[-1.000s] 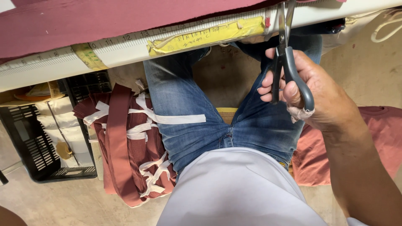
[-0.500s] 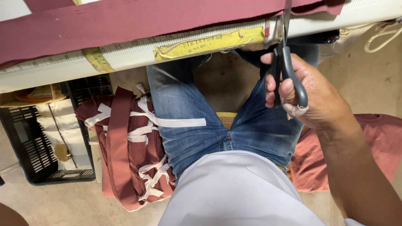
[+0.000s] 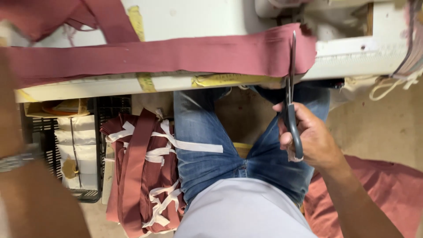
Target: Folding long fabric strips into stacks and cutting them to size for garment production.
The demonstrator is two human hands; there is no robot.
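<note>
My right hand [image 3: 310,136] grips grey-handled scissors [image 3: 291,101], blades pointing up at the right end of a long maroon fabric strip [image 3: 176,55] lying across the white table edge [image 3: 88,88]. My left forearm [image 3: 31,194], with a wristwatch, fills the lower left, blurred; the left hand itself is out of sight past the frame's left edge. Yellow tape patches [image 3: 224,80] stick to the table's front edge.
A bundle of maroon fabric tied with white strips [image 3: 143,172] rests beside my left leg. A black crate [image 3: 70,150] holds white rolls at left. More maroon cloth [image 3: 387,194] lies on the floor at right. A sewing machine base [image 3: 335,17] sits top right.
The view has tilted up, showing more of the table and the maroon strip. The scissors have risen to the strip's right end. My left forearm has come into view.
</note>
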